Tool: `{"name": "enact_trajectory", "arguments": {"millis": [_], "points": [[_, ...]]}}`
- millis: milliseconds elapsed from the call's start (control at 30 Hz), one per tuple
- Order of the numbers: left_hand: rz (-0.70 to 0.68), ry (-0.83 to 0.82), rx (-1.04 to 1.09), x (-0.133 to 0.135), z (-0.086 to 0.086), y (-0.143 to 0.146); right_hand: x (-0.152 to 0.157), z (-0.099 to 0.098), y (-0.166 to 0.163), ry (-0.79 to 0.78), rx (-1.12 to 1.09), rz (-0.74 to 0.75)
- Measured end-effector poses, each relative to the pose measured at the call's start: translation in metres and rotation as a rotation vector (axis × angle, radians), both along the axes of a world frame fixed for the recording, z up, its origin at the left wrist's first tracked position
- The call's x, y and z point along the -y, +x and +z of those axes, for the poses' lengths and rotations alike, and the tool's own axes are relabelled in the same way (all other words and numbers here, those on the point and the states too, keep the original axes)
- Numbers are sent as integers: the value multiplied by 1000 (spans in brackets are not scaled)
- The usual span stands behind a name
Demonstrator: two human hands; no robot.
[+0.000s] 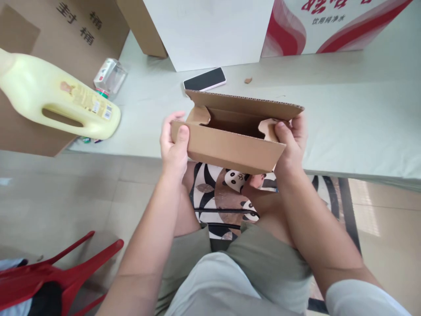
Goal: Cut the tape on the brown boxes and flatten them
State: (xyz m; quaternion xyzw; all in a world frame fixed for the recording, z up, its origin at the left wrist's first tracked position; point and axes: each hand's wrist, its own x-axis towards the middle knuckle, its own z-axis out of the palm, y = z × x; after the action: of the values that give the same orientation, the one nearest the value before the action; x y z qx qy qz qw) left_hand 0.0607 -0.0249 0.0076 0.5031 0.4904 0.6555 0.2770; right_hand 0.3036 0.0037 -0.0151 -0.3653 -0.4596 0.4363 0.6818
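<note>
Between my two hands is a small brown cardboard box (230, 147), raised at the near edge of the table. Its long lid flap (245, 105) stands up along the far side, and both short end flaps fold inward over a dark opening. What lies deep inside is too dark to tell. My left hand (175, 142) grips the left end, thumb on the front panel and fingers behind. My right hand (293, 140) clasps the right end, its thumb over the end flap. Just beyond the box lies a phone-like black slab with a white edge (205, 80).
The table (345, 109) wears a pale green cover. Large cartons (210, 30) line its back. At left are a yellow jug with a handle (72, 101) and a clear plastic container (111, 78). A cardboard scrap (248, 80) lies behind the box. A red chair (66, 276) stands lower left.
</note>
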Motion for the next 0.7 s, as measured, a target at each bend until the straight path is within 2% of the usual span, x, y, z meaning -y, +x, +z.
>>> {"name": "enact_trajectory", "arguments": {"millis": [133, 233, 400, 700], "points": [[37, 6, -28, -9, 0, 1, -1, -1, 3, 76, 29, -20], [6, -18, -54, -14, 2, 4, 0, 1, 6, 154, 103, -39], [-32, -43, -69, -17, 3, 6, 2, 3, 10, 106, 254, -59], [-7, -8, -42, -22, -6, 3, -4, 3, 11, 94, 216, 1]]}}
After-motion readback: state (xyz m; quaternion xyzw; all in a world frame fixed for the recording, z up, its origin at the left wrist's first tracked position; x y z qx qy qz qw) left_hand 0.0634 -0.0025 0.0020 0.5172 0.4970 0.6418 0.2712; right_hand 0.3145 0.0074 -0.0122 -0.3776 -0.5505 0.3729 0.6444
